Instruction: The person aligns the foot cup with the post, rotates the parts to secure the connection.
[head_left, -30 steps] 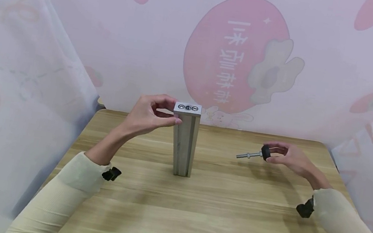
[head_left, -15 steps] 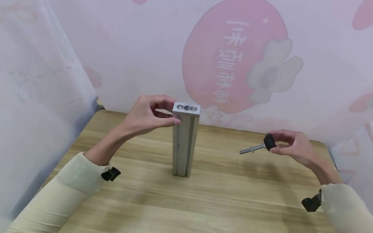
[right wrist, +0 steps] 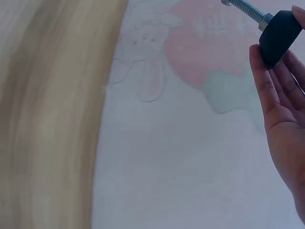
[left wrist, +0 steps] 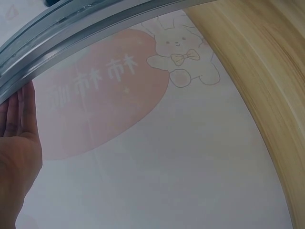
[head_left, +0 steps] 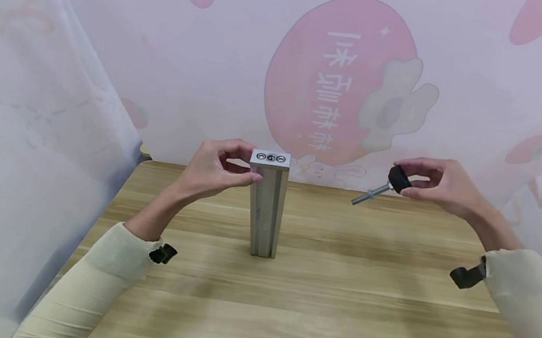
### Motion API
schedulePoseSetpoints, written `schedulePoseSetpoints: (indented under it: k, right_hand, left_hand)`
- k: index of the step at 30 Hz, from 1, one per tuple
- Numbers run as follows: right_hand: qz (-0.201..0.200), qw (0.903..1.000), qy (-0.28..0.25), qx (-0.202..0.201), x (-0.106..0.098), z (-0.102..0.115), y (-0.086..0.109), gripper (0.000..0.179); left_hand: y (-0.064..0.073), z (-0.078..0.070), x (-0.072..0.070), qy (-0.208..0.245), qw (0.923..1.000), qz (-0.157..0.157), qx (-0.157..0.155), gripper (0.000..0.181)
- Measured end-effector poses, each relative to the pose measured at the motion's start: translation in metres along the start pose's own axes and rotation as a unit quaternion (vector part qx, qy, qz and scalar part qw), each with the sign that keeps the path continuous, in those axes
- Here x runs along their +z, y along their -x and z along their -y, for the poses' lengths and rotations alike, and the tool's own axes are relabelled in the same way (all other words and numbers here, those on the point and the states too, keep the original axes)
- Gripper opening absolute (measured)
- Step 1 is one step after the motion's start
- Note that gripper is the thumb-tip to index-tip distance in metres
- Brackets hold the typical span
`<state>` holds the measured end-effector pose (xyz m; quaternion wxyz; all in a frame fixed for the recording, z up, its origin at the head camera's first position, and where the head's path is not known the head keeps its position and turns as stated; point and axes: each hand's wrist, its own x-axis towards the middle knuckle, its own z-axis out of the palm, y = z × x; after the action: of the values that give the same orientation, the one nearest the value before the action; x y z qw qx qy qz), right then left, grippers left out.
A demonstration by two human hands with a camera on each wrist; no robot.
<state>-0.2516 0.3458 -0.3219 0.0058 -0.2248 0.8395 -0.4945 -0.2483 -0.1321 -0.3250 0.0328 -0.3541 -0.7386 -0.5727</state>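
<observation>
An aluminium profile (head_left: pixel 265 208) stands upright on the table, its top end plate showing several round holes in a row. My left hand (head_left: pixel 216 167) grips it near the top, thumb in front and fingers behind; the left wrist view shows its grooved side (left wrist: pixel 86 28) against the fingers. Off to the right and above the table, my right hand (head_left: pixel 447 188) pinches a levelling foot by its black base (head_left: pixel 398 179). The foot's threaded rod (head_left: pixel 368 196), with a nut on it, points down and left toward the profile. In the right wrist view, fingers hold the black base (right wrist: pixel 281 38) by its edge.
The wooden table (head_left: pixel 313 313) runs under both arms. A printed curtain (head_left: pixel 202 67) hangs behind it and along both sides. Small black wrist devices (head_left: pixel 466 275) sit at the sleeve cuffs.
My right hand has risen with the levelling foot, the rod now tilting more steeply downward. The left hand and the profile stay where they were.
</observation>
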Motion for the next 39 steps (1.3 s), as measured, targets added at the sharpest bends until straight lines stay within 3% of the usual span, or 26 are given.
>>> schedulePoseSetpoints:
  k: [5,14,24,28,39]
  right_hand:
    - [0.004,0.9993,0.008,-0.036,-0.008,0.032,-0.009,0.054]
    - [0.022,0.9915,-0.055,-0.116,-0.016,0.092,-0.025,0.051]
    - [0.009,0.981,-0.112,-0.158,-0.008,0.143,-0.042,0.049]
    - [-0.003,0.9812,-0.122,-0.15,0.0,0.158,-0.049,0.048]
    - [-0.006,0.9875,-0.015,-0.157,0.023,0.189,-0.071,0.045]
  left_hand:
    - [0.0,0.002,0.001,0.001,1.0,-0.007,0.005,0.03]
    - [-0.001,0.003,0.001,-0.01,0.9999,-0.01,0.008,0.031]
    - [-0.002,0.003,0.0,-0.017,0.9998,-0.009,-0.002,0.031]
    - [-0.004,0.004,0.0,-0.015,0.9999,-0.007,-0.003,0.032]
    - [-0.002,0.006,-0.002,-0.013,0.9998,-0.012,-0.002,0.03]
